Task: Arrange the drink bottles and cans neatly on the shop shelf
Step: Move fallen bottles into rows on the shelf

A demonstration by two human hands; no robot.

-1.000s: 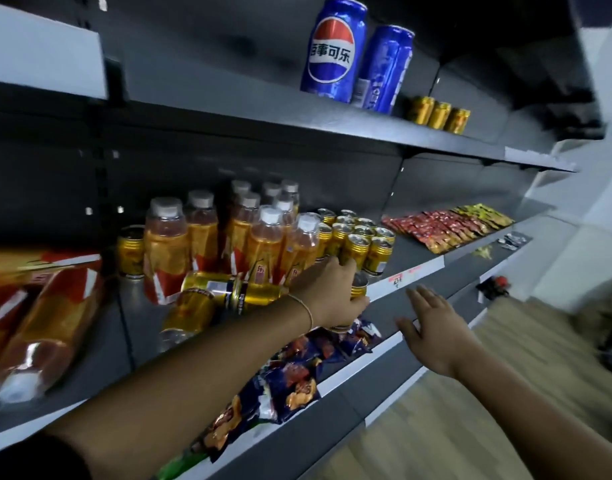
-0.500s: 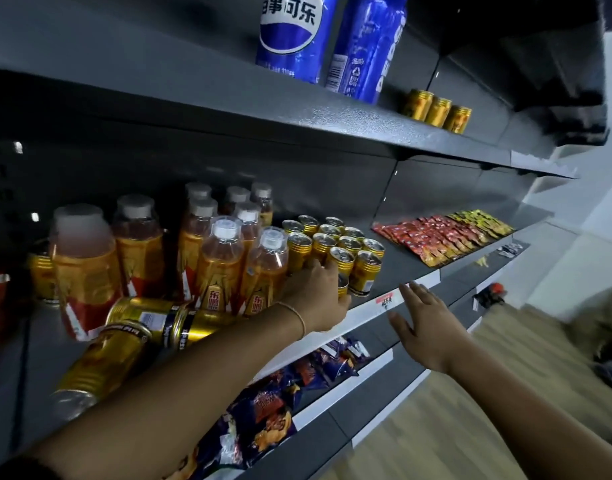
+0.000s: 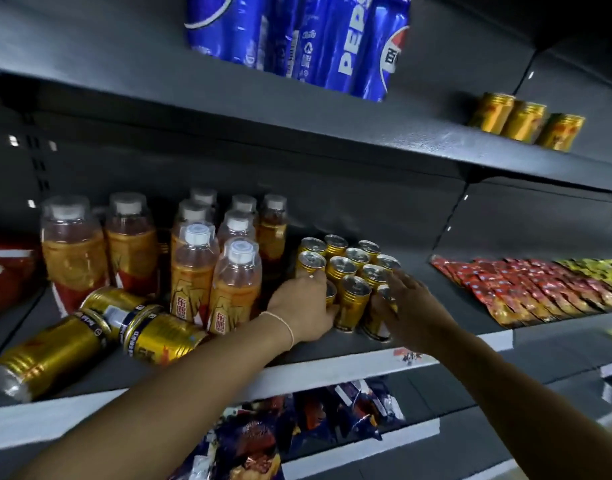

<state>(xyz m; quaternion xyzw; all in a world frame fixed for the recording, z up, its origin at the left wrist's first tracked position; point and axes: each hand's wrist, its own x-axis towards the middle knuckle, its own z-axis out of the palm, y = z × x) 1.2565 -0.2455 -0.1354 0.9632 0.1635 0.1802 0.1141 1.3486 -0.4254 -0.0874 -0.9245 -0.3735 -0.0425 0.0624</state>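
Head view, looking onto the middle shelf (image 3: 332,370). In the centre, a tight block of small gold cans (image 3: 346,268), all upright, with silver lids and pull tabs, set in short rows. To the left, orange drink bottles (image 3: 193,271) with white caps under clear covers, upright and close together. In front of these, three large gold bottles (image 3: 159,336) lying on their sides, tumbled against each other. Left hand (image 3: 299,308) at the front left corner of the block, fingers curled round the front left can (image 3: 329,294), mostly hiding it. Right hand (image 3: 413,313) at the front right corner, fingers spread over the front right can (image 3: 377,323); gripping or only touching, not possible to tell through the blur.
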